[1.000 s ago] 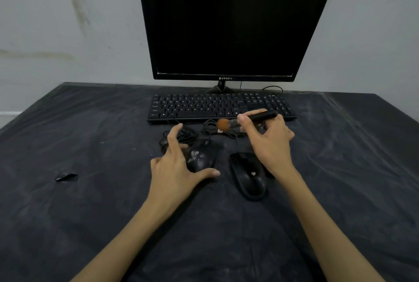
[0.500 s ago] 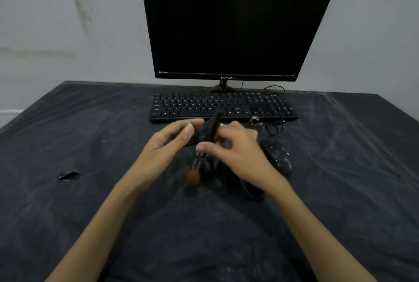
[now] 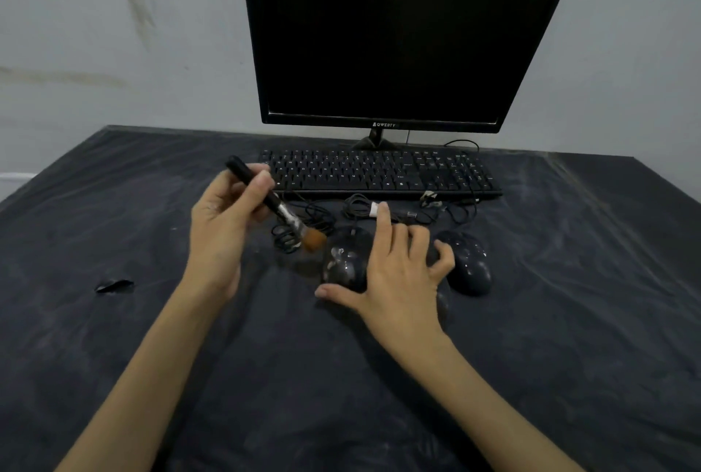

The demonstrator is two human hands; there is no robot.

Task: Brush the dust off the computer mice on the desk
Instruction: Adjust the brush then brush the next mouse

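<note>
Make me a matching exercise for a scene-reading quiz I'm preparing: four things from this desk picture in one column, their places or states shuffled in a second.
1. black-handled brush with orange bristles
2. dusty black computer mouse
3. black mouse at far right
4. black keyboard

A. untouched, beside the right hand
B. in front of the dark monitor
C. held in the left hand
D. steadied by the right hand

Pairs: 1-C, 2-D, 3-A, 4-B

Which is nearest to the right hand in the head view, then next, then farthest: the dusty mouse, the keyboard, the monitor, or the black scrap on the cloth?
From the right hand:
1. Dusty mouse, under its fingers and thumb.
2. Keyboard, just behind.
3. Black scrap, far left on the cloth; the monitor, behind the keyboard, is too close to call against it.
</note>
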